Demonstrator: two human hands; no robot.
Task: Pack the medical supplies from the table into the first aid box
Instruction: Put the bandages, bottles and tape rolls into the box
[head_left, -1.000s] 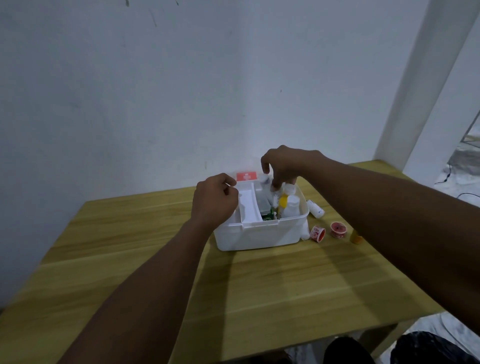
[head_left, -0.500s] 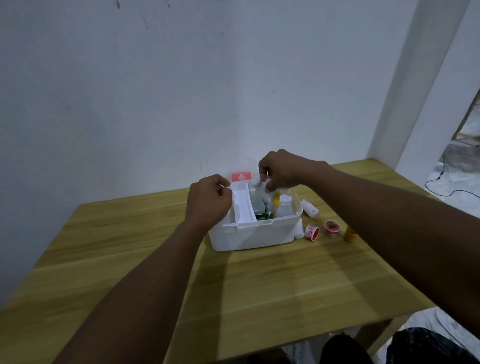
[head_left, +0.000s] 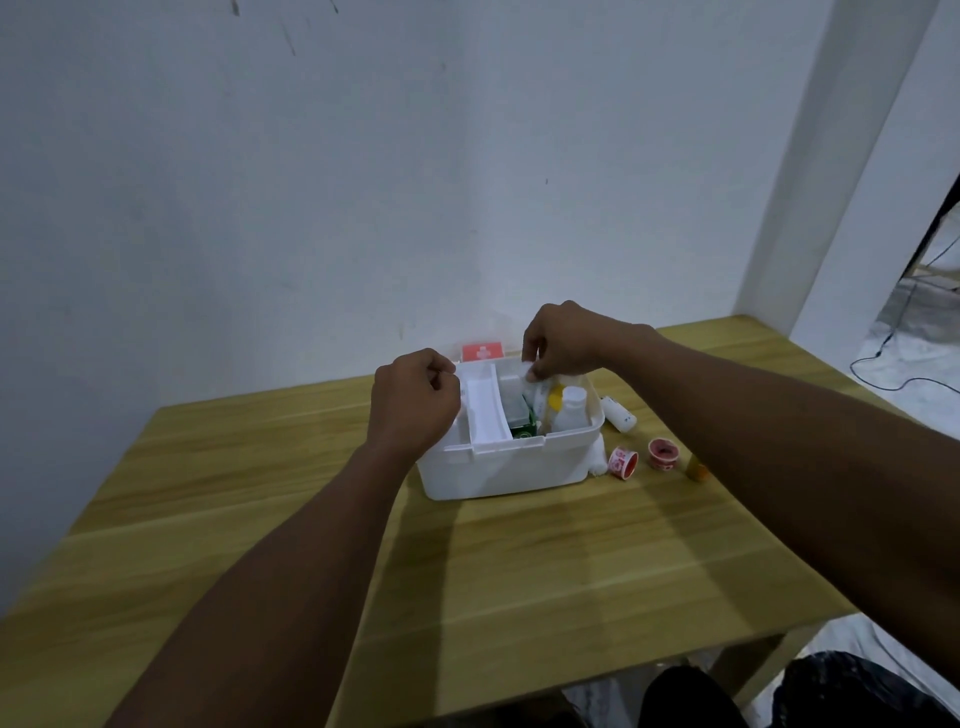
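counter: wooden, carries everything; I keep my forearms off it so nothing gets nudged.
first aid box: white, open, sits mid-counter toward the wall; red label at its far edge. Already holds some bottles and a green pack, so part of the job looks done.
inner tray: white insert lying across the left part of the box. I'd keep it level so it doesn't tip into the bottles.
left hand: at the box's left rim, fingers curled together on the rim or tray edge; can't tell which. Its job: steady the box.
right hand: above the far right of the box, fingers pinched on a small white item; can't tell what it is. Best to lower it straight down into the gap behind the bottles and only let go once it's seated.
yellow-capped bottle: upright inside, beside a white bottle; risk is knocking these over.
white tube: still out on the counter, just right of the box.
tape rolls: two red ones near the box's right corner, not yet packed.
small amber bottle: furthest right, next to my right forearm; easy to sweep off, so I lift that arm clear.
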